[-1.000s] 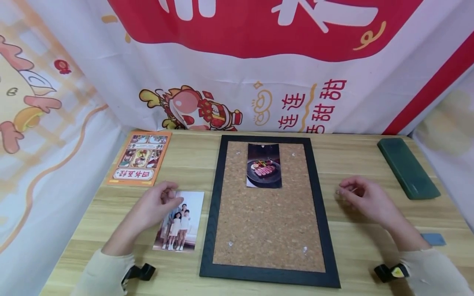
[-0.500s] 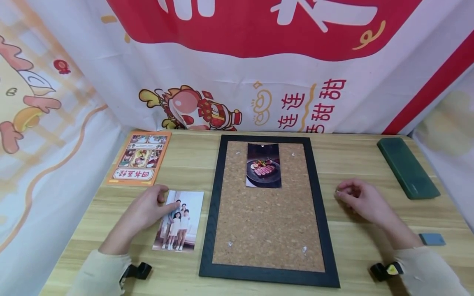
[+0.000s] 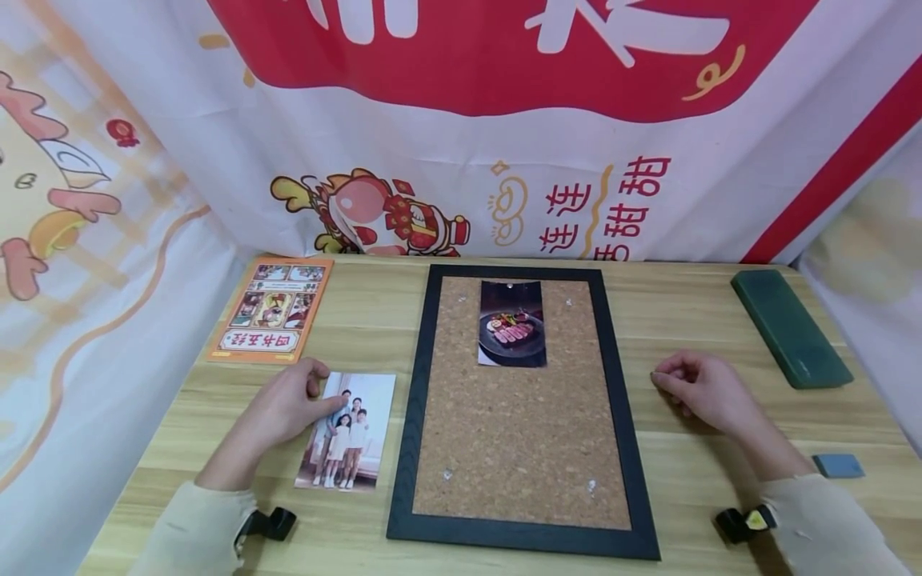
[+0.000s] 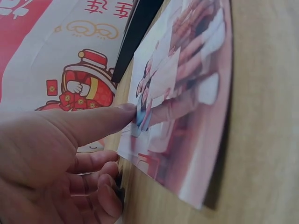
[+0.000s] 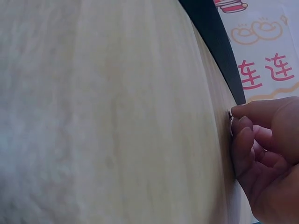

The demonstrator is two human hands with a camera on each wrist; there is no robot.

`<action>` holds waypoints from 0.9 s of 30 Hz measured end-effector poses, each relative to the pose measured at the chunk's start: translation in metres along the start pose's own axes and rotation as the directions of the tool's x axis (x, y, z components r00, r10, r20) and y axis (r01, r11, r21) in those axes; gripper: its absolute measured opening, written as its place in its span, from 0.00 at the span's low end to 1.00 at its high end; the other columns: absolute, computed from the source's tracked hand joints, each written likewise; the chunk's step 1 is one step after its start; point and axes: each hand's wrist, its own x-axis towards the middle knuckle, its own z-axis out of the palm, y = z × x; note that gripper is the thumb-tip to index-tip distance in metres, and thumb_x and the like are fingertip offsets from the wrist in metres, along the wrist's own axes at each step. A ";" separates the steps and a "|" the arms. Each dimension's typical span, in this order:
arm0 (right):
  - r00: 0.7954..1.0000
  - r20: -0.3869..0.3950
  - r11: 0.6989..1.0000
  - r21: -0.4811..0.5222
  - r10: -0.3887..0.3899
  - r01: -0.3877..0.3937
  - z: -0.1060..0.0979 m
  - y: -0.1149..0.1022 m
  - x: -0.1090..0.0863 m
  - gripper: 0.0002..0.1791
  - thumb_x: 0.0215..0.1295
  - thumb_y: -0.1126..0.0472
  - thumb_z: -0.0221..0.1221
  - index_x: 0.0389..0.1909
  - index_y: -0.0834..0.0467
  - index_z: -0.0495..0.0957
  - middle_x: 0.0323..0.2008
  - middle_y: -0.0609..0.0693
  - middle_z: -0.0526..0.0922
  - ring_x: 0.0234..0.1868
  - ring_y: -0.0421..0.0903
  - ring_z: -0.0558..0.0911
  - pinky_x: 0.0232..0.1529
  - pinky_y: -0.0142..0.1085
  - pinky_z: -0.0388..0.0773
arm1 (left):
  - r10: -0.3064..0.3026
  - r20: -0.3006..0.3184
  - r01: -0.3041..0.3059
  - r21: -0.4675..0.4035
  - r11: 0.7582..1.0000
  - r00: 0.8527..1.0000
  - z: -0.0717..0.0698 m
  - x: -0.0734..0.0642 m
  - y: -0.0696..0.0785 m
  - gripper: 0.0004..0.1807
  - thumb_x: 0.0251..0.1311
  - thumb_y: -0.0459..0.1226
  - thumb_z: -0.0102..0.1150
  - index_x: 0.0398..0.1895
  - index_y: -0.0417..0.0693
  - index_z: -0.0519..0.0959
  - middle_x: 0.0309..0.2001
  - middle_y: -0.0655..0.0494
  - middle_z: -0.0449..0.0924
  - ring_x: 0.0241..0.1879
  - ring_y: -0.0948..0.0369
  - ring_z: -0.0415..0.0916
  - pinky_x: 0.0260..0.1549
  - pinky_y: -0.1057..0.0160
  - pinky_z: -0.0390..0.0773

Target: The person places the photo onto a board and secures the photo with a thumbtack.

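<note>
In the head view my left hand (image 3: pixel 288 404) is at the upper left corner of a family photo (image 3: pixel 353 440) on the table. Its thumb presses the printed face while the curled fingers meet the corner's edge; the left wrist view shows this photo (image 4: pixel 182 93) close up. To the right of the corkboard (image 3: pixel 519 424), my right hand (image 3: pixel 702 392) pinches a tiny pushpin-like piece (image 5: pixel 230 115), mostly hidden by the fingertips. A steak photo (image 3: pixel 512 326) hangs at the board's top under a clear pushpin (image 3: pixel 510 286).
Clear pushpins, one a lower-right pin (image 3: pixel 592 486), sit near the cork's corners inside a black frame (image 3: pixel 623 400). An orange booklet (image 3: pixel 272 310) lies back left. At right are a green case (image 3: pixel 792 328) and a small blue-grey block (image 3: pixel 838 466). A printed cloth (image 3: pixel 403 136) hangs behind.
My left hand has shifted slightly left, bringing its fingers to the photo's corner and its thumb onto the face. My right hand has drifted slightly left and curled in closer.
</note>
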 end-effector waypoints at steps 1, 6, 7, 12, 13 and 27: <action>1.000 0.003 1.000 -0.004 0.007 -0.007 0.000 0.000 0.000 0.12 0.80 0.57 0.62 0.51 0.64 0.83 0.30 0.51 0.82 0.26 0.45 0.80 0.25 0.37 0.81 | 0.000 0.002 0.000 0.001 1.000 1.000 0.000 0.001 0.000 0.34 0.66 0.50 0.74 0.62 0.35 0.74 0.38 0.48 0.75 0.34 0.55 0.70 0.31 0.60 0.69; 0.999 0.004 0.999 -0.019 0.035 -0.035 0.002 -0.001 0.001 0.13 0.80 0.56 0.62 0.51 0.63 0.83 0.30 0.51 0.82 0.27 0.46 0.80 0.25 0.37 0.80 | 0.018 0.010 -0.018 0.010 1.000 1.000 0.000 0.003 0.002 0.36 0.65 0.51 0.76 0.64 0.36 0.73 0.35 0.51 0.75 0.30 0.57 0.69 0.28 0.60 0.68; 0.999 0.003 0.999 -0.019 0.039 -0.039 0.002 -0.001 0.001 0.13 0.80 0.56 0.62 0.51 0.62 0.83 0.30 0.51 0.82 0.27 0.46 0.80 0.25 0.37 0.80 | 0.020 0.012 -0.020 0.009 1.000 1.000 0.000 0.003 0.002 0.36 0.64 0.50 0.76 0.64 0.37 0.73 0.35 0.51 0.74 0.30 0.57 0.69 0.28 0.60 0.68; 0.999 0.002 0.998 -0.026 0.050 -0.050 0.002 -0.001 0.002 0.13 0.80 0.55 0.62 0.51 0.62 0.83 0.31 0.52 0.81 0.27 0.47 0.79 0.25 0.38 0.80 | 0.027 0.017 -0.027 0.003 1.000 0.999 0.000 0.005 0.000 0.34 0.64 0.49 0.77 0.63 0.38 0.73 0.35 0.51 0.74 0.30 0.57 0.69 0.29 0.60 0.68; 0.999 0.002 0.998 -0.029 0.053 -0.053 0.002 -0.001 0.002 0.13 0.81 0.54 0.62 0.51 0.61 0.83 0.31 0.52 0.81 0.27 0.47 0.79 0.25 0.38 0.80 | 0.027 0.018 -0.027 0.001 1.000 0.999 0.000 0.005 0.000 0.34 0.64 0.49 0.77 0.62 0.39 0.73 0.36 0.50 0.74 0.30 0.57 0.69 0.29 0.60 0.68; 0.999 -0.051 0.995 0.092 -0.020 0.025 0.003 -0.002 -0.004 0.12 0.81 0.59 0.60 0.50 0.65 0.82 0.39 0.57 0.88 0.32 0.42 0.85 0.32 0.35 0.86 | 0.049 -0.009 -0.050 -0.060 0.997 0.999 0.003 -0.004 -0.003 0.28 0.64 0.40 0.76 0.56 0.40 0.68 0.43 0.45 0.77 0.37 0.55 0.73 0.34 0.61 0.75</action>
